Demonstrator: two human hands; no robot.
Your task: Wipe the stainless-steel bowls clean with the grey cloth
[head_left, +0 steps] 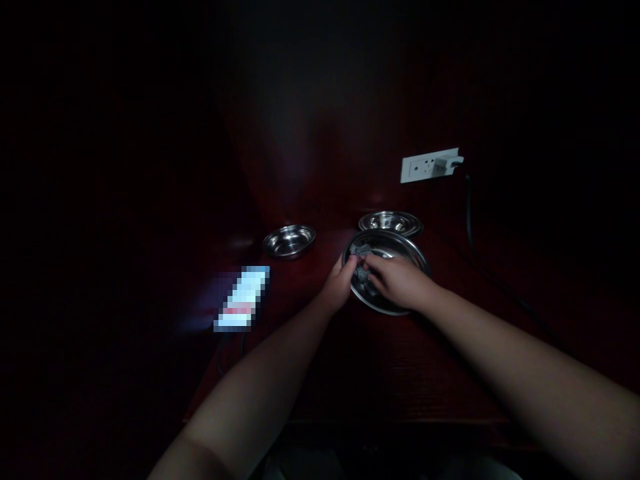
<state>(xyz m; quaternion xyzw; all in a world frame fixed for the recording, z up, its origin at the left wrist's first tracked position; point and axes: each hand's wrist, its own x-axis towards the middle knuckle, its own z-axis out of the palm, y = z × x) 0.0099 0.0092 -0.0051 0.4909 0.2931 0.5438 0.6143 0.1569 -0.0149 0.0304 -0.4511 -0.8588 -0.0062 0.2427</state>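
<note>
A shiny metal bowl (414, 257) is tilted toward me above the dark red table. My left hand (341, 285) grips its left rim, with the thumb over the edge and the other fingers hidden behind the bowl. Inside the bowl, the closed fingers of my right hand (404, 281) pinch a grey textured cloth (363, 273) against the left part of the inner wall. Part of the cloth is covered by that hand, and its exact weave is hard to make out in the dim light.
Behind the held bowl sits another metal dish (391, 219), partly overlapped by it. A shallow metal bowl (290, 241) stands to the left. Nearer on the left lies a bright, pixelated screen (243, 298). A white socket strip (430, 165) with a plug and a dark cable (469, 213) is at the back right.
</note>
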